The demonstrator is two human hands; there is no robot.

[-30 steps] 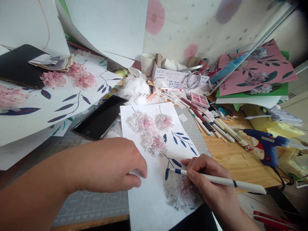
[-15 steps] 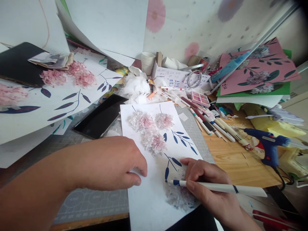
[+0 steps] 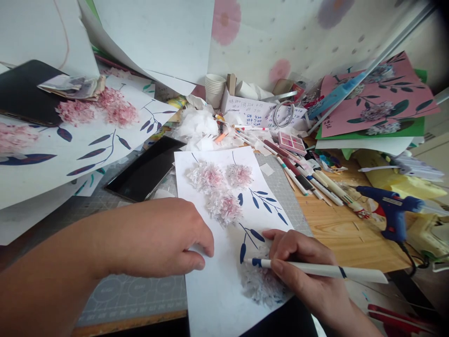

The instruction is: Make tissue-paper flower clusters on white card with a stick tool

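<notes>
The fingers [image 3: 298,247] of my right hand [image 3: 312,269] are closed on a white pen [image 3: 315,270], with the thumb pressed along its side. The pen lies almost flat, and its tip is at the lower end of a dark blue leaf [image 3: 242,253]; whether it touches there, I cannot tell.

My left hand [image 3: 171,238] is loosely bent over the left side of the white paper [image 3: 213,295], with a small gap between thumb and first finger, and I see nothing held in this gap. The paper lies on a grey cutting mat [image 3: 136,299], and its near end goes beyond the mat edge. Three fluffy flowers are on its far half, and one flower [image 3: 263,285] is beside my right hand. A black phone [image 3: 145,169] lies beyond my left hand.
</notes>
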